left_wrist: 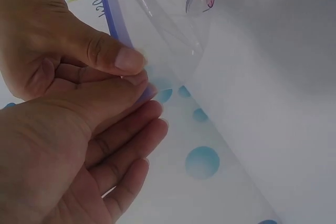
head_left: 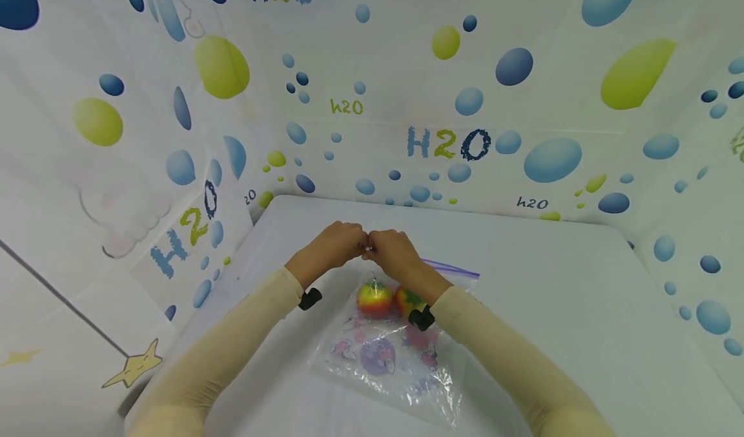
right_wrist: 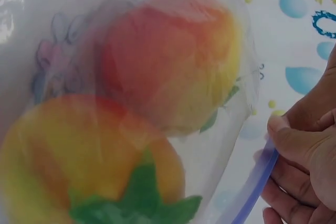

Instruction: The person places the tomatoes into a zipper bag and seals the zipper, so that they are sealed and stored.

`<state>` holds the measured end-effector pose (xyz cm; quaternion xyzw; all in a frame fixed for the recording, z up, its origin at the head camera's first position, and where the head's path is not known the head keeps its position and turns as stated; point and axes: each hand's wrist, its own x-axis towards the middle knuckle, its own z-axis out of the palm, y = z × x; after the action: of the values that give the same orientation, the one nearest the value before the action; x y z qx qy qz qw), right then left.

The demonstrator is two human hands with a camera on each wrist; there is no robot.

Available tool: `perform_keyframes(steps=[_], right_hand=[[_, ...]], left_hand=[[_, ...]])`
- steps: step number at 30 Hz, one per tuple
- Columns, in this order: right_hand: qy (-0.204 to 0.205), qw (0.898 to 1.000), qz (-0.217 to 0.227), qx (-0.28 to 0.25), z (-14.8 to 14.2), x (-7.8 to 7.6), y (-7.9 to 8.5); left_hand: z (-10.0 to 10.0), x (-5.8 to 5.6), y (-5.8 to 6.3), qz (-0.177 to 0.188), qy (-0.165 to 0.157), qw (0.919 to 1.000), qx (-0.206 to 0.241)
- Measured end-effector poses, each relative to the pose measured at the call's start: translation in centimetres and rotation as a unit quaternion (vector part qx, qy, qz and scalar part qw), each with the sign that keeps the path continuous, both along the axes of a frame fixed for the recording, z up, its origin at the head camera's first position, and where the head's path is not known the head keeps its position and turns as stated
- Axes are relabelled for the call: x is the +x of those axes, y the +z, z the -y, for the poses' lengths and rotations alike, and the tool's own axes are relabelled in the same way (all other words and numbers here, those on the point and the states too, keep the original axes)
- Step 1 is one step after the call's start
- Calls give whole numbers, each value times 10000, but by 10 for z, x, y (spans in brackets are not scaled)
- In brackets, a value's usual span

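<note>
A clear zip bag [head_left: 349, 372] with a purple zip strip [head_left: 459, 270] and pink and purple prints hangs in front of me, over the table. Inside it are two round red-and-yellow fruits [head_left: 374, 299] with green leafy tops, large in the right wrist view, where the nearer fruit [right_wrist: 100, 145] partly covers the other. My left hand [head_left: 341, 241] and right hand [head_left: 396, 252] meet at one top corner. In the left wrist view, the left hand [left_wrist: 68, 135] and right hand [left_wrist: 47, 30] pinch the strip's end between thumb and fingers, thumb tips side by side.
A white table [head_left: 581, 308] spreads beneath the bag. Behind and beside it stands a white backdrop [head_left: 395, 69] with blue and green drops and H2O lettering. A dark wrist camera [head_left: 421, 319] sits at each sleeve cuff.
</note>
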<state>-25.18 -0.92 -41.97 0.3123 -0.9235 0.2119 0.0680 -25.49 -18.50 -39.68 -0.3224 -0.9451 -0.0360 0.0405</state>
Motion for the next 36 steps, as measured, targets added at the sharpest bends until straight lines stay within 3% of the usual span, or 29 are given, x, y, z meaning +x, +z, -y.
perform_keyframes(steps=[15, 27, 36], right_hand=[[852, 9959, 263, -119, -6, -5, 2], [1613, 9866, 189, -169, -13, -11, 2], [1726, 9846, 204, -192, -18, -15, -1]], left_hand=[[6, 0, 2, 371, 107, 9993, 25], [8, 4, 4, 784, -76, 9967, 208], [7, 2, 6, 897, -246, 9953, 267]])
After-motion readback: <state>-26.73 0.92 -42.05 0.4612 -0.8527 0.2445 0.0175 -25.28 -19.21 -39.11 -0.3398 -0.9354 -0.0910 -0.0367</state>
